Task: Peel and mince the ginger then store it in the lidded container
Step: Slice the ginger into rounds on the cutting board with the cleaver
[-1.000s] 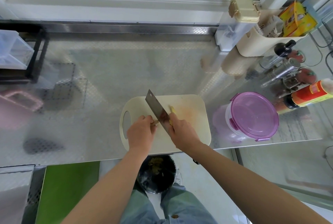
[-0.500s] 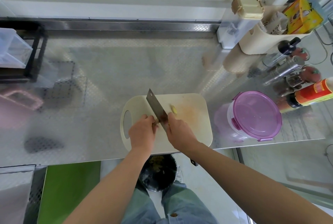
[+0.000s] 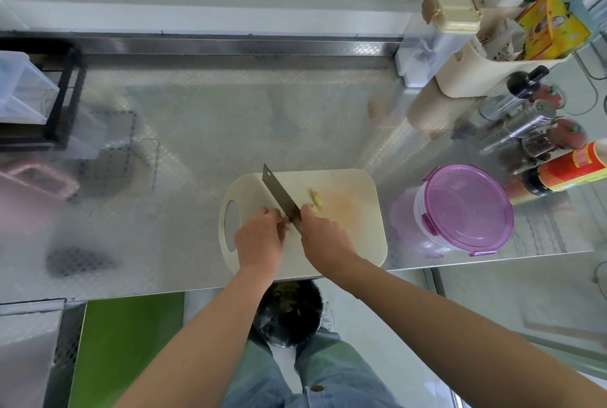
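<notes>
1. Steel bench (image 3: 230, 118) carries a cream cutting board (image 3: 356, 233) at its near edge.
2. Over the board, the right hand (image 3: 325, 236) grips a cleaver (image 3: 279, 192) by its hidden handle; the blade points far and left.
3. The left hand (image 3: 259, 236) has curled fingers and pinches a small brownish piece (image 3: 286, 223) just left of the blade.
4. A yellow peeled ginger piece (image 3: 316, 200) lies on the board, right of the blade, just beside the right hand's fingertips.
5. The lidded container (image 3: 468, 207), its purple lid closed, stands on the bench right of the board, apart from it.
</notes>
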